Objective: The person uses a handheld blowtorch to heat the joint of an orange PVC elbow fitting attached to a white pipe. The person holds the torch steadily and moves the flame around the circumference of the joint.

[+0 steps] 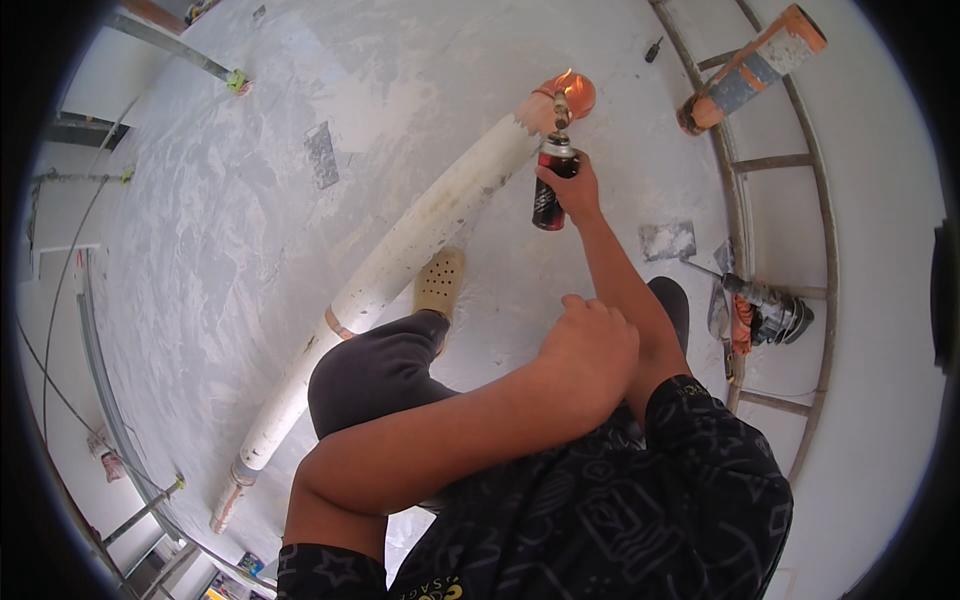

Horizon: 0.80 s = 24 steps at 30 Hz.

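My right hand (576,188) is wrapped round a dark red and black gas canister with a torch head (547,207). A flame burns at its nozzle, against the orange end piece (582,98) of a long pipe. That pipe (425,222), mostly white and stained, lies diagonally from the lower left to the upper middle. My left forearm crosses in front of me. My left hand (588,350) is curled into a loose fist beside my right forearm, and nothing shows in it; its palm side is hidden.
A ladder (775,163) lies along the right side, with a short orange and grey pipe piece (757,75) across it. Beside it are a power tool (775,312) and a flat plate (668,241). Another flat plate (321,155) lies left of the pipe. Metal props (185,50) stand at left.
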Motion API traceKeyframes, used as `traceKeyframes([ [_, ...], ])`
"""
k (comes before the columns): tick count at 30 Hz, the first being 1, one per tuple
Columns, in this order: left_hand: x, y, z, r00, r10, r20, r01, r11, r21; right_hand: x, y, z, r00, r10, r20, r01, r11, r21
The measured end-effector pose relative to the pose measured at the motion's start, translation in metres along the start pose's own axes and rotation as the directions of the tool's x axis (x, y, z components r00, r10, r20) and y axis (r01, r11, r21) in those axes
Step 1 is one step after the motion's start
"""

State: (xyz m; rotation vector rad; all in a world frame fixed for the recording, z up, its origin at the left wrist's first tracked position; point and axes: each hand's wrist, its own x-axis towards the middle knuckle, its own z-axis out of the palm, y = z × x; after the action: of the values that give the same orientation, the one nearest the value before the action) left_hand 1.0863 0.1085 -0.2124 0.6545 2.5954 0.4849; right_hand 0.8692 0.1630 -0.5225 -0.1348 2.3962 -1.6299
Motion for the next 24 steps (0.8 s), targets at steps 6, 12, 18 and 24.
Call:
traceKeyframes([
  [6, -0.004, -0.005, -0.005, 0.998, 0.008, 0.061, -0.008, 1.0, -0.014, -0.009, -0.011, 0.008, 1.0, -0.002, -0.022, -0.001, 0.994, -0.113],
  [12, -0.006, -0.006, -0.01, 0.999, 0.02, 0.046, -0.019, 1.0, -0.019, -0.01, -0.015, 0.012, 1.0, 0.013, -0.006, -0.014, 0.993, -0.115],
  [18, -0.005, -0.006, -0.01, 0.999, 0.025, 0.03, -0.025, 1.0, -0.013, -0.01, -0.013, 0.015, 1.0, -0.001, 0.017, 0.003, 0.992, -0.126],
  [24, -0.004, -0.004, -0.009, 0.999, 0.017, 0.046, -0.017, 1.0, 0.0, -0.016, -0.016, 0.022, 1.0, -0.005, 0.026, 0.008, 0.995, -0.104],
])
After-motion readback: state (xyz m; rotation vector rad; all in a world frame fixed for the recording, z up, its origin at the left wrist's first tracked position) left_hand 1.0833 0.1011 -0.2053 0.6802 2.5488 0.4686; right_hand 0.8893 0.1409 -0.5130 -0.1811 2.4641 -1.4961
